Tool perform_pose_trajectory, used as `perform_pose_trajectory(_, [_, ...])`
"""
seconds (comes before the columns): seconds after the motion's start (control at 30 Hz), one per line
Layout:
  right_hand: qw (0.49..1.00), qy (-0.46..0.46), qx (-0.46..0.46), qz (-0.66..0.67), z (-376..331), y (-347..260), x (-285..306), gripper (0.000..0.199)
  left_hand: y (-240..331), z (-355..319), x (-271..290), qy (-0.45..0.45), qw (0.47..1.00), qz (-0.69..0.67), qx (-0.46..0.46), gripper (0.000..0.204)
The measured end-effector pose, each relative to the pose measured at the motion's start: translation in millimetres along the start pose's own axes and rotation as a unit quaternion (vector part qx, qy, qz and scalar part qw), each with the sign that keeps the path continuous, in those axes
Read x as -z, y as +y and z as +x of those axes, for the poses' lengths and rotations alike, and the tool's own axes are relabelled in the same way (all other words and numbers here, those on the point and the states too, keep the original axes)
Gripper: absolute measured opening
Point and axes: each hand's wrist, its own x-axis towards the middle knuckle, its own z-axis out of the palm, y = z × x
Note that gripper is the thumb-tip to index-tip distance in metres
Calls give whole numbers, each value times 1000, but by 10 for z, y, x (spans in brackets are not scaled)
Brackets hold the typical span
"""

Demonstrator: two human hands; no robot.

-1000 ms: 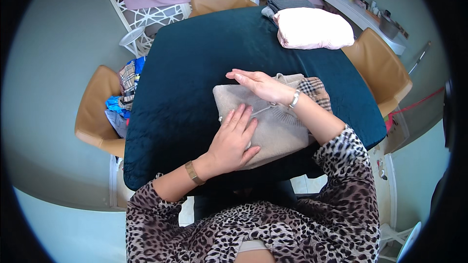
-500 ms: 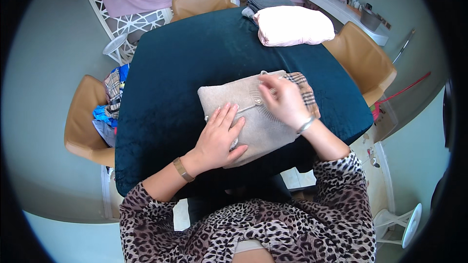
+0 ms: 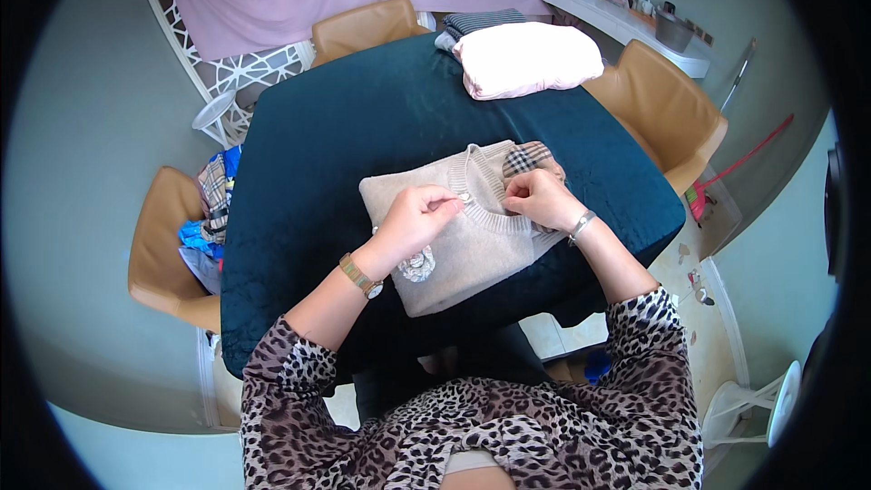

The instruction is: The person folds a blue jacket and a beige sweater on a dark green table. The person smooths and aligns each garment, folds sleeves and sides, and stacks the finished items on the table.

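A beige knit sweater lies folded on the dark teal cloth-covered table, its ribbed round neckline facing up. My left hand pinches the knit beside a small pale button near the left side of the neckline. With closed fingertips, my right hand holds the ribbed neck edge on the right. A pale flower decoration shows just below my left hand. Brown plaid fabric sticks out at the sweater's far right corner, beyond my right hand.
A puffy pale pink folded bundle sits at the table's far right, by striped grey folded cloth. Tan chairs surround the table; the left one bears a pile of clothes. A white shelf holds small bottles.
My left hand has gone from lying flat on the sweater to pinching it near the button. My right hand has come down to the neck edge, and the neckline is now spread wider.
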Motion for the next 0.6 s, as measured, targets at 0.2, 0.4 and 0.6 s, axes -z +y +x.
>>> perform_pose_trajectory(0.2, [996,68,21,-61,-67,-175,-28,26,-104,85,28,45,976,-202,69,18])
perform_pose_trajectory(0.4, [948,-22,-116,296,-30,-127,-117,47,-57,126,-1,-9,981,-169,96,29])
perform_pose_trajectory(0.6, [983,-11,114,146,-165,-552,-483,20,114,196,-47,11,975,-171,145,38])
